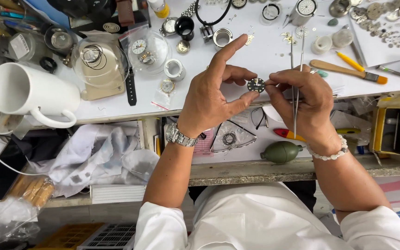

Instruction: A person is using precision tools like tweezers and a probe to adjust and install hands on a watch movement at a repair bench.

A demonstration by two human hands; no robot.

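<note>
Small dark watch dial (256, 84) pinched betw. thumb + middle finger of left hand (214, 95); right hand (302, 99) closed on tweezers (296, 83), touching dial edge, above white bench (255, 55).

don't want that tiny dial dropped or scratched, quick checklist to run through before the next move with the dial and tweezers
1. Dial held: ok. The left hand pinches the small dark round watch dial between thumb and middle finger.
2. Right hand support: ok. The right hand touches the dial's right edge with its fingertips.
3. Tweezers under control: ok. They lie in the right hand, running upright through the fingers.
4. Tweezer tips clear of the dial face: cannot tell; the tips are too thin to make out.
5. Landing spot below the dial: not ok. It hangs over the white bench edge, above a cluttered open drawer.
6. Dial face clean: cannot tell, too small.
</note>
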